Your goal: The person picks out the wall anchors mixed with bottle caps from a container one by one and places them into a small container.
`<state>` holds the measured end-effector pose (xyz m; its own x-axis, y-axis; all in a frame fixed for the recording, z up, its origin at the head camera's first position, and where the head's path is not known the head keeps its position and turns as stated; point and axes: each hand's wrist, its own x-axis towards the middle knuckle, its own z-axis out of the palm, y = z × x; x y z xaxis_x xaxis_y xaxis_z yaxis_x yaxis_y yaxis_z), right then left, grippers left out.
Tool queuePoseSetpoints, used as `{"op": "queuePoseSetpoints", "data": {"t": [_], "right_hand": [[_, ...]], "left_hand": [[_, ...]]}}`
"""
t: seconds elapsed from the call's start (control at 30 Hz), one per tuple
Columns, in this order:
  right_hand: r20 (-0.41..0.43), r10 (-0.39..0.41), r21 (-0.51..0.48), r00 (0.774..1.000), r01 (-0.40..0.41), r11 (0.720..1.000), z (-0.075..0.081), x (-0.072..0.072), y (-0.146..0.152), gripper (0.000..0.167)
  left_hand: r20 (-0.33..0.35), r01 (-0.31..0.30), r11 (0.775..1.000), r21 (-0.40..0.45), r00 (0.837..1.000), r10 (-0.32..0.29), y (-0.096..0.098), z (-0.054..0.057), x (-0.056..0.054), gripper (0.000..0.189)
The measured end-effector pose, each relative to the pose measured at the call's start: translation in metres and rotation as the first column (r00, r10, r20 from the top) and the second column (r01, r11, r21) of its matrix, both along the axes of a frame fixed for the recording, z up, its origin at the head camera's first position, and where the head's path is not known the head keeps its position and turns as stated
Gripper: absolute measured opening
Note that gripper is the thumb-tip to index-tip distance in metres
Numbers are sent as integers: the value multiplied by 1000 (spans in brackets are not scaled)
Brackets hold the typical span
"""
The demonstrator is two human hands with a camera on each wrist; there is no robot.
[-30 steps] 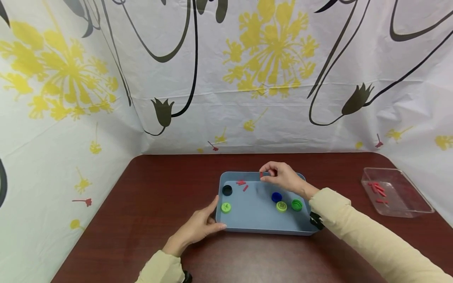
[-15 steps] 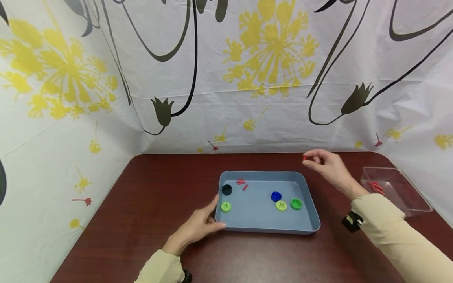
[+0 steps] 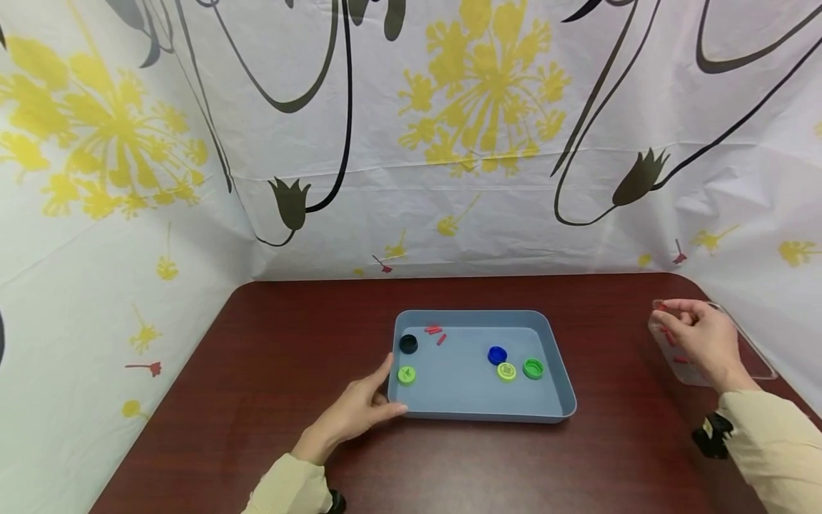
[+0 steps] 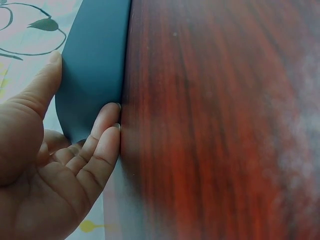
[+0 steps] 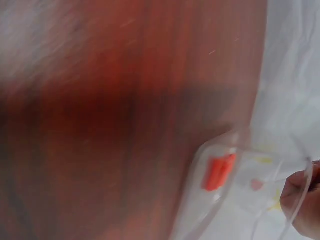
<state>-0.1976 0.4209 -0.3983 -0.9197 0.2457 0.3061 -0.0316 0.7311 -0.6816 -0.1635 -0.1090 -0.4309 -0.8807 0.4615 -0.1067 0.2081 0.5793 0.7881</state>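
In the head view I have the right hand [image 3: 706, 339] at the right side of the frame, over the clear box [image 3: 692, 374], and it is much nearer to this box than the left hand. The thumb and index finger are nearly closed together; I judge they pinch one red piece [image 3: 662, 308], of which only a small bit shows, so its long axis I cannot tell. From these fingertips, the loose sticks [image 3: 670, 338] in the box lie lower in the frame and a little to the right, partly behind the hand. One is slanted, another lies almost level across the frame. The right wrist view is blurred, and shows sticks to the left of the fingers, below the middle.

The left hand [image 3: 359, 407] holds the lower left corner of the tray [image 3: 475, 415], thumb and fingers spread around it. More red sticks [image 3: 441, 339] lie in the tray's upper left part.
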Motion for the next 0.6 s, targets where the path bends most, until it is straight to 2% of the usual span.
{"op": "queuePoseSetpoints", "data": {"t": [0.13, 0.23, 0.4, 0.6], "right_hand": [[-48, -28, 48, 998, 30, 998, -7, 2, 5, 35], [-72, -84, 112, 994, 92, 989, -8, 2, 5, 33], [-6, -173, 176, 985, 171, 969, -10, 4, 8, 36], [61, -179, 198, 982, 164, 966, -8, 3, 11, 38]], "left_hand": [[-4, -1, 1000, -2, 1000, 1, 0, -1, 0, 91], [0, 4, 1000, -4, 1000, -4, -1, -1, 0, 91], [7, 6, 1000, -12, 1000, -6, -1, -1, 1, 91], [9, 3, 1000, -10, 1000, -3, -2, 0, 1, 91]]}}
